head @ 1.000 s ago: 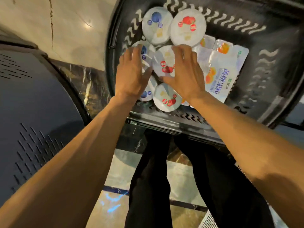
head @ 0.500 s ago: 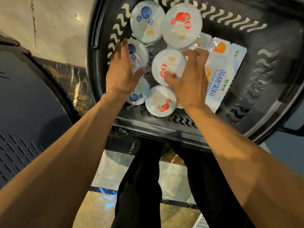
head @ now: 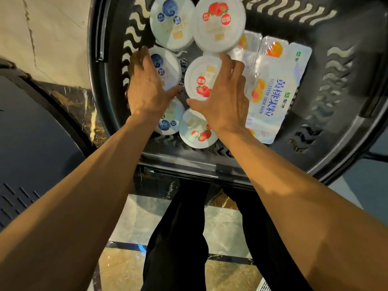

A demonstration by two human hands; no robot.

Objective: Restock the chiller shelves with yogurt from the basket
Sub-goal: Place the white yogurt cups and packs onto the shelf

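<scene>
While both hands are down in the basket (head: 336,91), L hand (head: 147,89) curls round a blueberry tub (head: 168,68) & R hand (head: 226,99) clamps a strawberry tub (head: 199,78), thumb vs fingers. Best: grip sides, lift straight up, clear neighbouring tubs (head: 195,129) w/o tipping.

Blueberry cup (head: 168,68) half covered by left hand (head: 147,89), top cups cropped by frame edge, left fingertips blurred.
</scene>
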